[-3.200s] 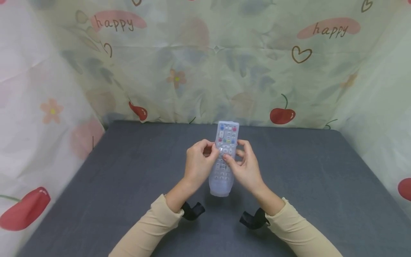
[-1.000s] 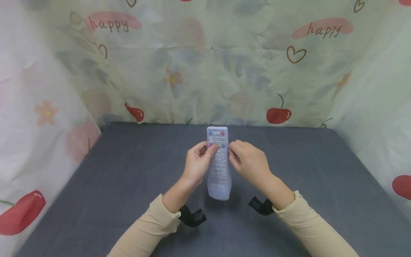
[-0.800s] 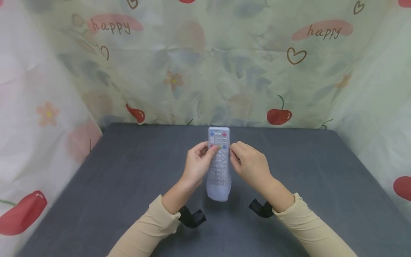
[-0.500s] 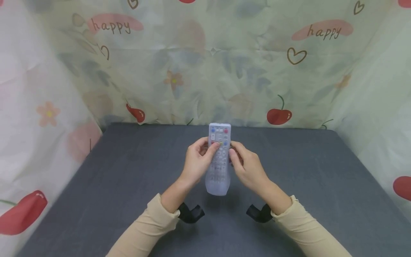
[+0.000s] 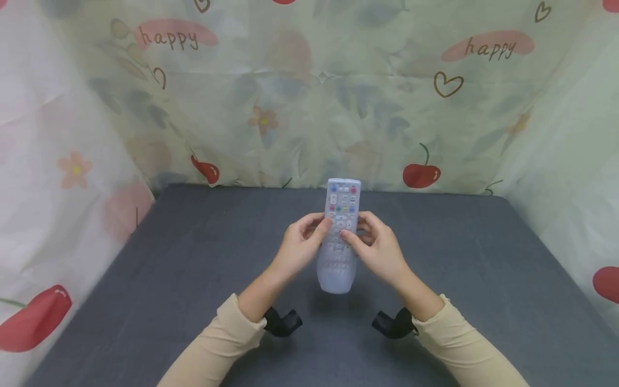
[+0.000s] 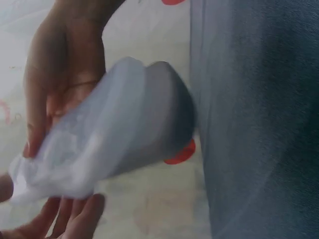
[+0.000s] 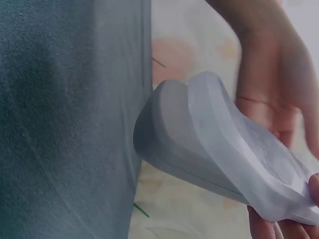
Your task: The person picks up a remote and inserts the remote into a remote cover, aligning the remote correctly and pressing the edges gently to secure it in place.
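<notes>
A remote control (image 5: 337, 277) in a translucent whitish sleeve is held above the table, its face with coloured buttons turned up. My left hand (image 5: 298, 243) grips its left edge, thumb on the front and fingers curled behind. On the other edge my right hand (image 5: 382, 250) holds it with the thumb pressed on the buttons. In the right wrist view the sleeve (image 7: 222, 127) covers the face and side, while the grey back end (image 7: 172, 119) of the remote shows bare. The left wrist view shows the same cover (image 6: 112, 124), somewhat blurred.
A dark grey cloth-covered table (image 5: 203, 258) lies beneath the hands. Printed curtains (image 5: 309, 107) with cherries and lettering stand behind and at both sides. Black straps (image 5: 282, 323) are worn at the wrists.
The right thumb has come from the right edge back onto the front of the remote. The remote has shifted slightly right; the left hand has kept its grip.
</notes>
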Action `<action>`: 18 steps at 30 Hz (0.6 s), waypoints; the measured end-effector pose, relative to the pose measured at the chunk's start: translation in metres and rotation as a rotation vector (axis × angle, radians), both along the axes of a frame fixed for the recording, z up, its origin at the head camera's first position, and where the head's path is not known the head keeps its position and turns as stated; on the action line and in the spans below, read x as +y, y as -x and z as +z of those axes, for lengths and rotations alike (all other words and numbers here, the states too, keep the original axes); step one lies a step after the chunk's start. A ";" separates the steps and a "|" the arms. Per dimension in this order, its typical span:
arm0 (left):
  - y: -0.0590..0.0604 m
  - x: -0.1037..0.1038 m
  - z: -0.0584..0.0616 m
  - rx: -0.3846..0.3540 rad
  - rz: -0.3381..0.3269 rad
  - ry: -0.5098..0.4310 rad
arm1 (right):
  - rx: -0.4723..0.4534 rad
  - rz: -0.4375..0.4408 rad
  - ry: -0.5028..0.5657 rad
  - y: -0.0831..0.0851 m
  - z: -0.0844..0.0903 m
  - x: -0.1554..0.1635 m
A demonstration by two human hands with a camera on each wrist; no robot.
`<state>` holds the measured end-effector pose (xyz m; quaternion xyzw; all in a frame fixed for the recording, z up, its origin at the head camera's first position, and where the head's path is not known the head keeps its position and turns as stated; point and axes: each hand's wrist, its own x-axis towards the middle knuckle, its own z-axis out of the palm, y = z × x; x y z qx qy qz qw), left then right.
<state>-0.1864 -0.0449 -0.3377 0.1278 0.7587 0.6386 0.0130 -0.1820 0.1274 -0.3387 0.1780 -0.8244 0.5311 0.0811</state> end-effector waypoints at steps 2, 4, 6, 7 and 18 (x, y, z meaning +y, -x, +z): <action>0.000 -0.003 -0.004 -0.041 -0.070 0.070 | -0.032 -0.005 0.022 0.001 0.002 0.002; 0.000 -0.006 -0.008 -0.073 -0.162 0.117 | -0.055 -0.002 0.050 0.001 0.004 0.004; 0.001 -0.008 -0.013 -0.096 -0.243 0.129 | -0.081 0.005 0.078 0.002 0.006 0.005; 0.001 -0.009 -0.014 -0.105 -0.270 0.128 | -0.093 0.007 0.085 0.002 0.006 0.006; -0.002 -0.008 -0.015 -0.068 -0.282 0.094 | -0.188 0.055 0.130 0.002 0.008 0.009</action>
